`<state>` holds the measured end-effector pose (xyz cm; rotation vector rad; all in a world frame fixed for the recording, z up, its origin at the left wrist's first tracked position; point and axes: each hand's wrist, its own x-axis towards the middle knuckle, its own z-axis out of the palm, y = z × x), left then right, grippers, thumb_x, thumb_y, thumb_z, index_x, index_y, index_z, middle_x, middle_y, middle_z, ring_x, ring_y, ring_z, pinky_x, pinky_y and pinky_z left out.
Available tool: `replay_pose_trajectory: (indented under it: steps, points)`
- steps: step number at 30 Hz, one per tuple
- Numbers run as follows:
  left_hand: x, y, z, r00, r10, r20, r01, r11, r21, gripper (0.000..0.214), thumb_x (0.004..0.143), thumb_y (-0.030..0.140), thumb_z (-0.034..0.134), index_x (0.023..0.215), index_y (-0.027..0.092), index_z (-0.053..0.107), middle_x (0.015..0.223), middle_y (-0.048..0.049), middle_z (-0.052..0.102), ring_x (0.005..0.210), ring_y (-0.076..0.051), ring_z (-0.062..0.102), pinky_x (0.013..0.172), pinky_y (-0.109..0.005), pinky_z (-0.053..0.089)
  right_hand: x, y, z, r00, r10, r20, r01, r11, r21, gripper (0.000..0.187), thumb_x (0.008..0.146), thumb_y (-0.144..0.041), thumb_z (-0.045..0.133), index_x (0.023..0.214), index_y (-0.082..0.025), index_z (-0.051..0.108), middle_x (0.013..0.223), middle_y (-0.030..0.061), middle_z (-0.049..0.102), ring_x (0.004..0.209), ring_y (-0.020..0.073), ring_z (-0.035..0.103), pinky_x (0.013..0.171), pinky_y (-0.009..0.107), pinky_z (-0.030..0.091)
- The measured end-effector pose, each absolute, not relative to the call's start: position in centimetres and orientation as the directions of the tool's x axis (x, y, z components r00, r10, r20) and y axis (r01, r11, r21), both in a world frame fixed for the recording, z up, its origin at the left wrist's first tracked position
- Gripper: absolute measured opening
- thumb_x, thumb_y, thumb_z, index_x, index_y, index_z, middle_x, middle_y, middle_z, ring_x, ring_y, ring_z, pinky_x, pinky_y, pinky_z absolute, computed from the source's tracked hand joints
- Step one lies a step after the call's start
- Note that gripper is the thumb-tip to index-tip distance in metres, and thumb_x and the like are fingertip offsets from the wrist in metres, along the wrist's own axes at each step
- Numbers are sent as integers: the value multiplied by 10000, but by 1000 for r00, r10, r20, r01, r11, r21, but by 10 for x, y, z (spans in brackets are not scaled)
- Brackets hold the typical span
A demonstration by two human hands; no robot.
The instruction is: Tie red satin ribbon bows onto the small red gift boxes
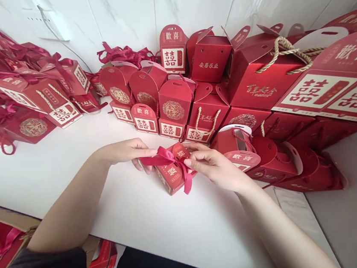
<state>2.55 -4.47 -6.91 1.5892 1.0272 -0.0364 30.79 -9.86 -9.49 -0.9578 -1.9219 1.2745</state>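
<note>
A small red gift box with gold-printed characters lies on the white table in front of me. Around its middle runs a crimson satin ribbon, gathered in a bow on top, one tail hanging over the near right side. My left hand pinches the ribbon at the left of the box, thumb on top; its other fingertips are partly hidden. On the right, my right hand holds the ribbon between thumb and fingers close to the knot, its fingers resting over the box's far right edge.
Several red gift boxes with rope handles stand stacked along the back and right. More ribbon-tied boxes are heaped at the left. Loose ribbons lie behind the row. An open carton sits below the table's front left edge.
</note>
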Motion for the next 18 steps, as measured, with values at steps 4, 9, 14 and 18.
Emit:
replay_pose_trajectory:
  steps: [4,9,14,18]
  points:
    - [29,-46,-70,643,617,-453,591,-24,806,287,809,409,677,723,144,742,681,-38,677,637,-120,589,629,-220,487,309,-99,-95,-451,882,138,260,277,-925,369,915,-462,576,678,-190,651,1192,79,588,1142,233,545,985,401,411]
    - [32,-47,-72,683,590,-430,564,-53,824,236,760,364,719,695,137,718,687,-32,656,621,-115,544,583,-226,442,308,-99,-95,-438,898,50,226,164,-960,454,894,-555,557,636,-182,546,627,-21,448,597,118,421,579,276,358]
    - [31,-47,-80,702,559,-441,553,-38,832,218,737,332,735,667,133,675,656,-18,633,621,-116,554,582,-220,439,306,-97,-97,-487,873,-25,131,45,-990,490,887,-570,559,605,-184,452,566,-56,390,516,83,336,523,255,269]
    - [30,-46,-81,710,554,-435,540,-33,841,195,739,304,734,698,127,662,679,-24,640,652,-125,576,613,-226,451,307,-92,-107,-470,882,-40,92,4,-996,505,890,-561,566,583,-182,438,529,-62,423,488,74,329,521,256,257]
